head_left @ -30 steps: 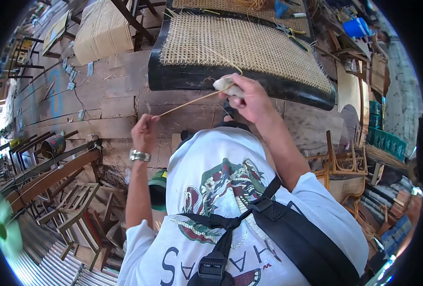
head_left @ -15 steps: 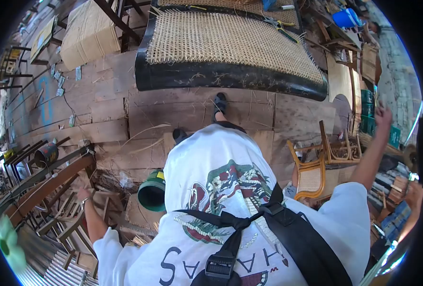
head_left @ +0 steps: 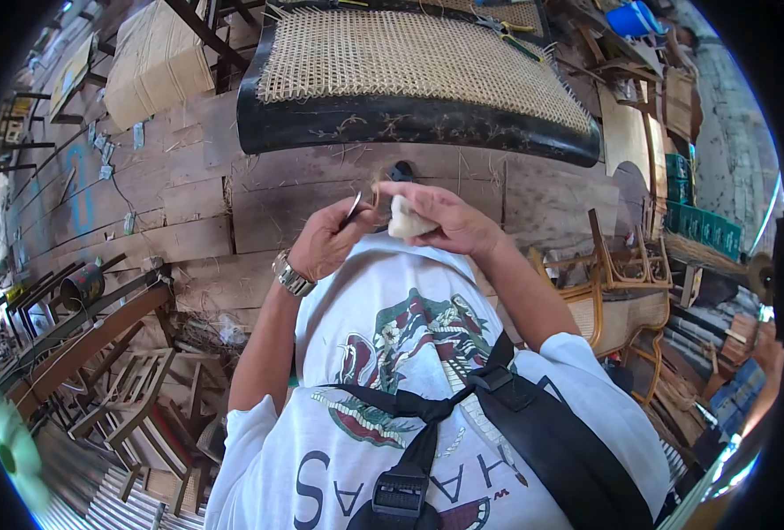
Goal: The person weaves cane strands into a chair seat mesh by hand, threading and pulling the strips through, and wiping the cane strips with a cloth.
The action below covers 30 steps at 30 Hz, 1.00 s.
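Observation:
Close together in front of my chest are both hands. My left hand (head_left: 328, 240), with a metal watch at the wrist, is closed on a small knife (head_left: 354, 206) whose blade points up. My right hand (head_left: 445, 221) has its fingers wrapped round a whitish cloth (head_left: 406, 220). Its index finger reaches toward the blade, near a thin cane strand (head_left: 376, 189) that is partly hidden. Beyond the hands lies a black-framed panel (head_left: 409, 131) with woven cane (head_left: 418, 57).
Yellow-handled pliers (head_left: 505, 28) rest on the cane. Chair frames (head_left: 140, 389) stand at the lower left, and a cane chair (head_left: 626, 314) is at the right. A cardboard box (head_left: 158, 66), green crates (head_left: 705, 228) and a blue bucket (head_left: 635, 19) are farther off.
Both hands were spread wide apart half a second ago and have come together in front of the chest. A knife now shows in my left hand. The long strand stretched between them earlier is gone.

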### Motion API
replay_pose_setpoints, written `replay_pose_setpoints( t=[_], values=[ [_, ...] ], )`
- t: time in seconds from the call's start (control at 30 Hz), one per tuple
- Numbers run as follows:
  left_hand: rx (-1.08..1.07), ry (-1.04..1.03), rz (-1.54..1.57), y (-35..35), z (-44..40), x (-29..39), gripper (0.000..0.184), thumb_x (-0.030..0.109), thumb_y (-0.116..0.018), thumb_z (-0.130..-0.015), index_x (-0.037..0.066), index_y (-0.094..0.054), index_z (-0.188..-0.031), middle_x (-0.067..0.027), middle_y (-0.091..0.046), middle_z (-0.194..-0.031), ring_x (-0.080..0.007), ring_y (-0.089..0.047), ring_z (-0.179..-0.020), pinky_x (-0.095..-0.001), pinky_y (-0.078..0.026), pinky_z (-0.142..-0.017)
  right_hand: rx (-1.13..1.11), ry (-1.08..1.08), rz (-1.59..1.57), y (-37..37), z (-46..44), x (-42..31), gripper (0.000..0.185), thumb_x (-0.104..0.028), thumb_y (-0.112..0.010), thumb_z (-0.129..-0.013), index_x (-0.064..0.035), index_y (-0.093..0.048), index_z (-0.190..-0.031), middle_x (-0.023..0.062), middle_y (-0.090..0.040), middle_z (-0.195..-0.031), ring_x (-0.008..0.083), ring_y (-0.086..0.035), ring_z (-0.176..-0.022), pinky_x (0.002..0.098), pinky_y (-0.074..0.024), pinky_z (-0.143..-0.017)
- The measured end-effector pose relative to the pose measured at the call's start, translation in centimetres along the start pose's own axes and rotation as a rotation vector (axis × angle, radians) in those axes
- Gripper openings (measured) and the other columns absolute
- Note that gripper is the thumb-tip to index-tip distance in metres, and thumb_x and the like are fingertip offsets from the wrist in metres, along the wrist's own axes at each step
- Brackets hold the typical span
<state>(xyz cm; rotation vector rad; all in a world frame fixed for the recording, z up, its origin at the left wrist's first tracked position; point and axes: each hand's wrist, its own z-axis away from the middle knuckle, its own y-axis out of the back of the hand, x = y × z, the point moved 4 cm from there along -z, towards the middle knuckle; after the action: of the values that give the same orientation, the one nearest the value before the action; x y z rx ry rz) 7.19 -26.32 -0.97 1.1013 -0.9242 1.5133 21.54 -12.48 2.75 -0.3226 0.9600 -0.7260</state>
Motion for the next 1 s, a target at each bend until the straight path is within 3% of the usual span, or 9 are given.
replay_pose_setpoints(
  t=[0.07,0.17,0.27,0.3,0.4,0.57,0.63,0.77,1.0],
  values=[
    [-0.019,-0.075,0.150,-1.1,-0.1,1.3,0.019,0.019,-0.058,-0.104,0.002,-0.066,-0.110,0.0072,-0.055,-0.081,-0.0027,-0.043,-0.069,-0.0197,-0.037,-0.062,0.043,0.063,-0.135,-0.2,-0.8,0.8,0.059,-0.044,-0.059,-0.101,-0.0007,-0.051,-0.141,0.0059,-0.068,-0.095,0.0066,-0.062,-0.070,0.0168,-0.0424,-0.053],
    [-0.111,0.046,0.457,-0.9,1.3,2.5,0.024,0.019,-0.054,-0.105,0.003,-0.065,-0.119,0.0092,-0.054,-0.082,-0.0007,-0.042,-0.070,-0.0201,-0.037,-0.062,-0.347,0.075,-0.387,-0.3,-2.1,2.9,0.060,-0.048,-0.051,-0.104,-0.0024,-0.051,-0.142,0.0018,-0.065,-0.095,0.0041,-0.058,-0.075,0.0180,-0.0458,-0.059],
    [-0.060,0.074,0.409,-0.8,2.4,2.6,0.026,0.017,-0.052,-0.105,0.006,-0.064,-0.126,0.0107,-0.053,-0.083,0.0011,-0.038,-0.069,-0.0183,-0.034,-0.062,-0.267,0.091,-0.282,-2.6,-0.9,3.2,0.059,-0.048,-0.048,-0.105,-0.0019,-0.053,-0.140,0.0018,-0.065,-0.093,0.0045,-0.056,-0.074,0.0175,-0.0452,-0.060],
    [-0.051,0.079,0.407,-0.8,2.8,2.3,0.026,0.017,-0.052,-0.105,0.006,-0.064,-0.126,0.0107,-0.053,-0.083,0.0011,-0.038,-0.069,-0.0183,-0.034,-0.062,-0.004,0.075,-0.126,-3.9,-1.0,2.3,0.054,-0.046,-0.047,-0.106,-0.0017,-0.058,-0.135,0.0020,-0.065,-0.089,0.0048,-0.055,-0.071,0.0174,-0.0446,-0.060],
    [0.093,0.063,0.216,-0.3,3.2,0.4,0.022,0.018,-0.052,-0.105,0.004,-0.065,-0.116,0.0091,-0.055,-0.084,-0.0015,-0.043,-0.073,-0.0207,-0.039,-0.065,-0.118,0.169,-0.096,-3.1,-2.7,3.0,0.047,-0.042,-0.046,-0.107,-0.0028,-0.062,-0.128,0.0017,-0.066,-0.092,0.0058,-0.057,-0.074,0.0180,-0.0469,-0.064],
    [0.204,-0.027,0.049,-0.4,5.2,0.8,0.019,0.021,-0.060,-0.102,0.004,-0.063,-0.095,0.0069,-0.053,-0.079,-0.0031,-0.043,-0.072,-0.0222,-0.038,-0.064,0.404,0.471,0.396,-0.9,-4.7,4.0,0.042,-0.040,-0.050,-0.106,-0.0037,-0.071,-0.103,0.0064,-0.070,-0.080,0.0137,-0.064,-0.071,0.0303,-0.0519,-0.064],
    [0.218,-0.006,0.079,-0.4,5.4,0.8,0.023,0.024,-0.060,-0.103,0.004,-0.062,-0.093,0.0075,-0.051,-0.076,-0.0031,-0.041,-0.070,-0.0222,-0.036,-0.062,0.691,0.658,0.733,-1.7,-3.4,2.7,0.042,-0.038,-0.053,-0.105,-0.0022,-0.070,-0.092,0.0155,-0.068,-0.071,0.0246,-0.067,-0.064,0.0386,-0.0502,-0.059],
    [0.292,-0.037,0.021,-0.5,6.4,3.3,0.029,0.028,-0.067,-0.100,0.004,-0.063,-0.084,0.0077,-0.050,-0.071,-0.0034,-0.040,-0.067,-0.0228,-0.034,-0.059,1.088,0.778,1.060,-0.6,-1.7,-1.0,0.038,-0.033,-0.054,-0.104,-0.0025,-0.066,-0.084,0.0192,-0.067,-0.071,0.0410,-0.067,-0.068,0.0463,-0.0490,-0.055],
    [0.262,-0.034,0.024,3.4,9.8,6.9,0.026,0.015,-0.075,-0.093,0.003,-0.060,-0.075,0.0066,-0.049,-0.069,-0.0045,-0.038,-0.065,-0.0242,-0.032,-0.056,1.371,0.949,1.178,3.8,3.7,-4.7,0.031,-0.029,-0.052,-0.104,-0.0043,-0.067,-0.095,0.0194,-0.070,-0.077,0.0420,-0.069,-0.073,0.0484,-0.0529,-0.059]
  ],
)
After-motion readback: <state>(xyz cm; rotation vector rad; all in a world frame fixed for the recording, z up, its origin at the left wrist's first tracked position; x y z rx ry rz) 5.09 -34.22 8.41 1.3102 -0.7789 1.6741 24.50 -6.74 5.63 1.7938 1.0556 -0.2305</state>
